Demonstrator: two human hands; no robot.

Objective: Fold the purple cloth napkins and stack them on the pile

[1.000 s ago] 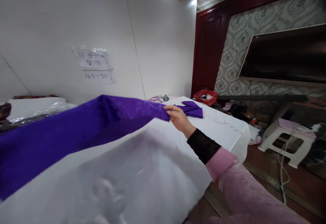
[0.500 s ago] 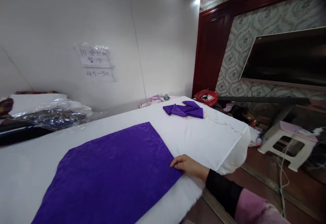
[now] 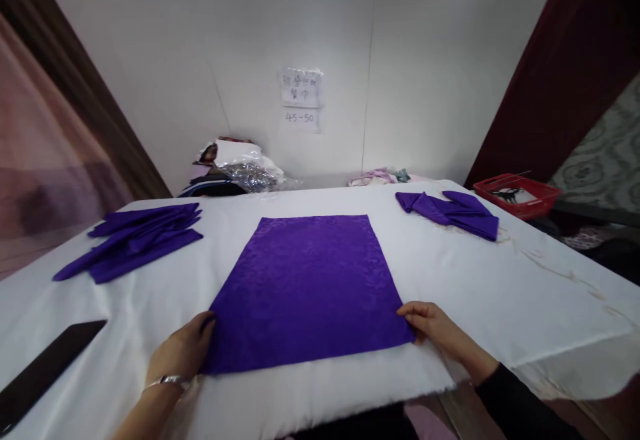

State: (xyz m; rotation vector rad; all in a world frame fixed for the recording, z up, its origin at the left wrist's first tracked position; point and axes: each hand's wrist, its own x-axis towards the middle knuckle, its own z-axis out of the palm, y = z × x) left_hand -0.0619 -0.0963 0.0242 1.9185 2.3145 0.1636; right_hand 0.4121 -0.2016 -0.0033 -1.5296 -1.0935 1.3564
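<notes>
A purple patterned cloth napkin [image 3: 310, 287] lies spread flat on the white-covered table [image 3: 350, 387], its near edge running between my hands. My left hand [image 3: 183, 347], with a silver bracelet at the wrist, pinches the left edge close to the near corner. At the near right corner my right hand [image 3: 425, 320] grips the napkin between thumb and fingers. Its wrist leads into a black sleeve. The left fingertips are partly hidden by the hand itself.
Crumpled purple cloths [image 3: 135, 237] lie at the left, and folded purple cloth [image 3: 450, 213] at the back right. A dark flat object [image 3: 50, 367] rests at the near left. Behind are a plastic-wrapped pile [image 3: 240, 167], a red basket [image 3: 520, 197] and a wall sign [image 3: 301, 97].
My view has swung left. My left hand and the left-hand cloths have come into view; my right hand stays at the napkin's near right corner.
</notes>
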